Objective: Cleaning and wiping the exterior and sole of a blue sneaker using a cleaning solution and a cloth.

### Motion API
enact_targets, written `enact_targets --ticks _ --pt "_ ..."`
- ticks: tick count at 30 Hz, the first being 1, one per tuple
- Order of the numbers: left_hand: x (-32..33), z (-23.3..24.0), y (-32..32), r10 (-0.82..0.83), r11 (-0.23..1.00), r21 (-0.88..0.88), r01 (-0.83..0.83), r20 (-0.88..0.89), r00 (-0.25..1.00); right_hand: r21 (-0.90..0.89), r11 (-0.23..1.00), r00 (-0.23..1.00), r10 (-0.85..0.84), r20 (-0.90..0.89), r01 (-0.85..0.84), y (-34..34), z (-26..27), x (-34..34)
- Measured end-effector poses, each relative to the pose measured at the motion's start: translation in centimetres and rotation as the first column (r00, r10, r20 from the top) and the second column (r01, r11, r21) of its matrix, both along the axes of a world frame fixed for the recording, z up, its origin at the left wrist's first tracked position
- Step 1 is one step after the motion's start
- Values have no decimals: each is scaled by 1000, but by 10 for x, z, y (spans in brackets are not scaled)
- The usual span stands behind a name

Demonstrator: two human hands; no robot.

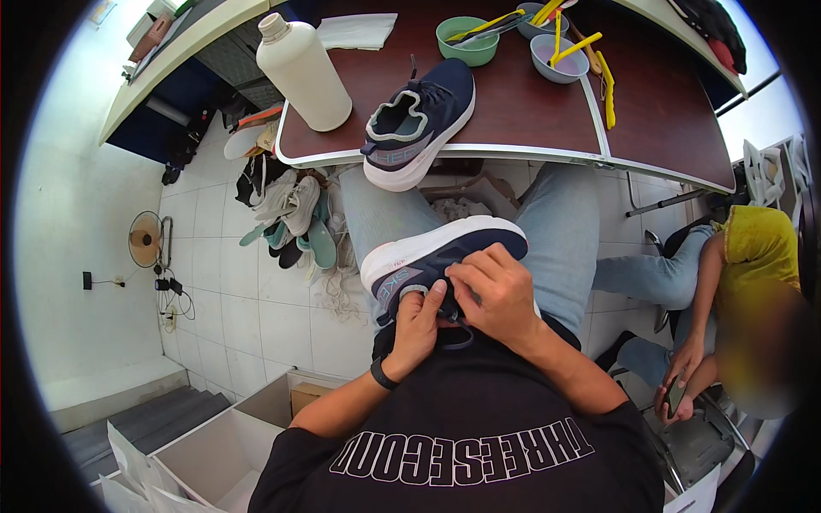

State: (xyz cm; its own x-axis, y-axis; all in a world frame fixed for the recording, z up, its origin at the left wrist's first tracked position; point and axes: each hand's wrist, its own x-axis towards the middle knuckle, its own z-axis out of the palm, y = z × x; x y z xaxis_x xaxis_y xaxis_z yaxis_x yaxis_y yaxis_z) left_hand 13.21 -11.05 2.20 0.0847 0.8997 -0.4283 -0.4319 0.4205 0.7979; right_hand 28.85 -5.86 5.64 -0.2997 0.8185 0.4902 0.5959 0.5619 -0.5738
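Observation:
A navy Skechers sneaker (442,253) with a white sole lies tilted on its side above my lap, its sole edge towards the table. My left hand (418,320) grips it at the collar, thumb outside and the other fingers hidden in the opening. My right hand (492,292) is bent over the lace area, fingertips pinched at the upper; whether they hold a lace, I cannot tell. A dark lace loop hangs below. The other navy sneaker (420,125) stands upright on the brown table (513,122), its heel over the front edge, beside a white plastic bottle (306,74).
Green (467,42) and pale blue bowls (559,59) hold yellow-handled brushes; another yellow handle (609,93) lies right. Folded white paper (357,31) is behind the bottle. Several shoes (301,205) are piled on the floor at left. A seated person (757,256) at right holds a phone.

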Motion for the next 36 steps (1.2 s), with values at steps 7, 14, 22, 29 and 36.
enact_targets --ticks 7,14,22,29,36 --pt "-7 -15 -4 -47 999 8 47 -39 998 -2 1000 1000 26 -5 -26 -3 1 -2" --pt "-8 -1 0 -116 993 -9 115 -66 991 -1 998 998 61 -3 -61 -5 -1 -1" --pt "3 8 1 -14 1000 -19 15 59 998 -12 997 993 -78 -86 78 1 -7 8" --pt "0 7 2 -59 998 28 57 39 998 -45 999 998 -7 -55 4 0 -8 5" --pt "-1 6 1 -66 997 36 66 11 998 -33 999 998 -7 -61 5 -2 -9 2"
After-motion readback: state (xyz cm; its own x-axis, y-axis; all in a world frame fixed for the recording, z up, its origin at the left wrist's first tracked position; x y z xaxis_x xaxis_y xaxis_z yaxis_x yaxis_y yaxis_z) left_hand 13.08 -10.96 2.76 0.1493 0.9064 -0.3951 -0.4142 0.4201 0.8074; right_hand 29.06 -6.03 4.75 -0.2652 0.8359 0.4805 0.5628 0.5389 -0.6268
